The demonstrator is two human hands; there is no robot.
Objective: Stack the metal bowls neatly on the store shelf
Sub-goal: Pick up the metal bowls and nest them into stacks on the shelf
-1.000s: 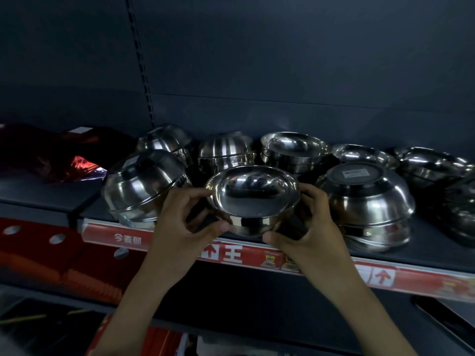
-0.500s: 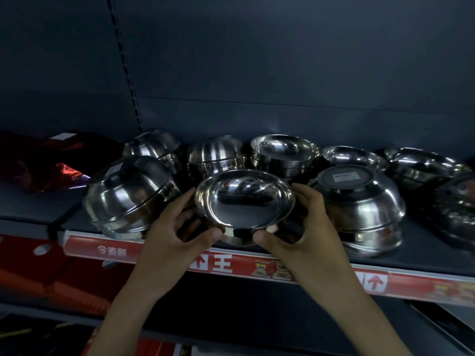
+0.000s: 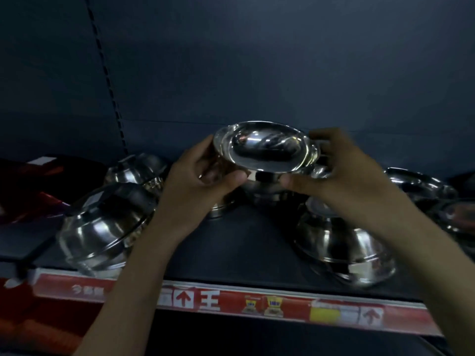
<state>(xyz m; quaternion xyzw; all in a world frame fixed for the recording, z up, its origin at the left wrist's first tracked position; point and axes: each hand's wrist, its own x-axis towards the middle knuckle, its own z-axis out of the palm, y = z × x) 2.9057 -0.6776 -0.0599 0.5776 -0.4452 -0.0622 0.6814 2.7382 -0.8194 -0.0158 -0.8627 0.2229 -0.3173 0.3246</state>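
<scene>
Left hand (image 3: 200, 181) and right hand (image 3: 341, 176) grip metal bowl (image 3: 264, 147) by opposite sides, mouth up, above shelf (image 3: 244, 247); rear stack (image 3: 262, 199) seemingly directly beneath, blurred; hands equally near

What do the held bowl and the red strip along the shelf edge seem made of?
The shiny round bowl: likely polished stainless steel, given mirror-like reflections. The red printed strip: probably plastic or card, flat with printed graphics; unclear which.
</scene>
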